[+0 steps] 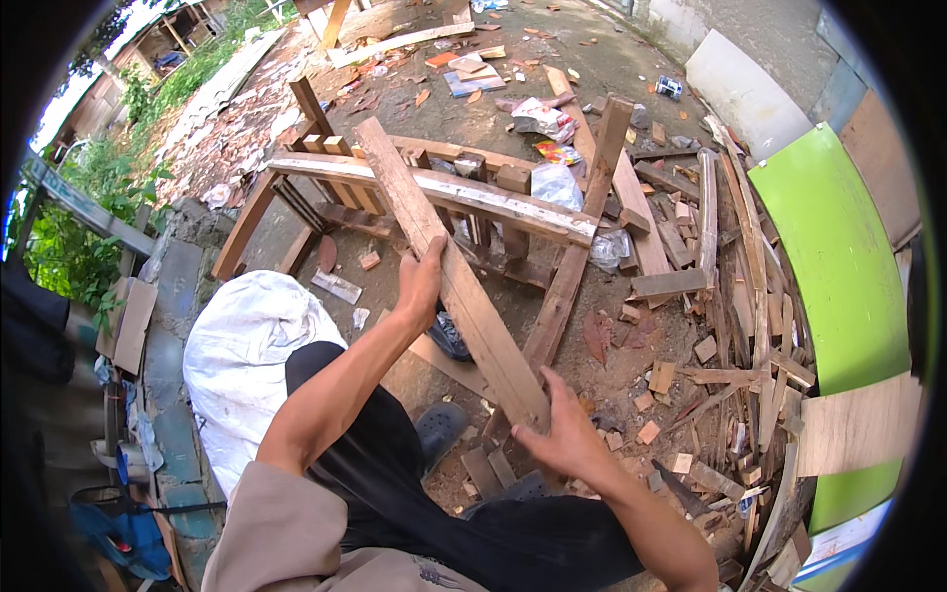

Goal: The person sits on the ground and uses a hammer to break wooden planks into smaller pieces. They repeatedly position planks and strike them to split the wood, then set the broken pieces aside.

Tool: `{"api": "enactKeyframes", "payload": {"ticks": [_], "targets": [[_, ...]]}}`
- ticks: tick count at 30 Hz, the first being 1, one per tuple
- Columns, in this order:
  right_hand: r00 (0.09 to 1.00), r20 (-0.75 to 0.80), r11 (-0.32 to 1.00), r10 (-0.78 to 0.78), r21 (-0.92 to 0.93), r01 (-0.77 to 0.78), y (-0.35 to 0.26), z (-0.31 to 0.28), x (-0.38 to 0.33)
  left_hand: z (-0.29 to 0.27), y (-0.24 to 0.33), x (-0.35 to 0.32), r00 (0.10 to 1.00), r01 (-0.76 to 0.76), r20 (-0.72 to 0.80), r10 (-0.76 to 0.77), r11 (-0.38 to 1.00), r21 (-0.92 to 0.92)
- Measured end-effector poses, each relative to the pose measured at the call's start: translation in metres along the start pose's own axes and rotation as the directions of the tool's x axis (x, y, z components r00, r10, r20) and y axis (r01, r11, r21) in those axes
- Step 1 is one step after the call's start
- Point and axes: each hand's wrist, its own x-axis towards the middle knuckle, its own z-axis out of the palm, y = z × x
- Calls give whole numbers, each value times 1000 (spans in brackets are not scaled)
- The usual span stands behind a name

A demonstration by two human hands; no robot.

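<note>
A long wooden plank [459, 286] slants across the middle in front of me, its far end above a wooden frame [473, 194] and its near end over my knees. My left hand [422, 281] is closed round the plank's left edge, about halfway along. At the near end, my right hand [567, 429] grips the plank's corner, the thumb by the end and the fingers along the right side, partly hidden. Behind the plank the frame lies on the ground, with slats, short blocks and legs sticking out. A long dark beam [562, 296] passes at its right end.
Offcuts and strips of wood [730, 375] pile up on the right, beside a bright green panel [829, 247]. A white sack [252, 345] sits by my left leg. Plastic bags [557, 185] and scraps litter the ground. A low block wall [182, 326] runs along the left.
</note>
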Motion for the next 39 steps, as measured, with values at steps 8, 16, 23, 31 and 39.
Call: {"api": "enactKeyframes", "payload": {"ticks": [8,16,23,31,39], "targets": [[999,-35,999,9,-34,-10,4,11,11,-10,-31,20,999,8,-51,-12,998,-69],[1000,4,998,-27,-64,27,24,36,30,-27,-45,39,999,43,-27,-43,999,32],[974,-200,927,106,-334,-169,-25,56,32,-41,-53,50,997,-71,-21,78,973,219],[946,-323,951,-25,-300,-78,-2,71,36,-61,4,111,850,-202,-215,481,675,710],[926,-337,919,-170,-393,26,0,69,39,-88,56,190,966,-5,-160,201,639,770]]}}
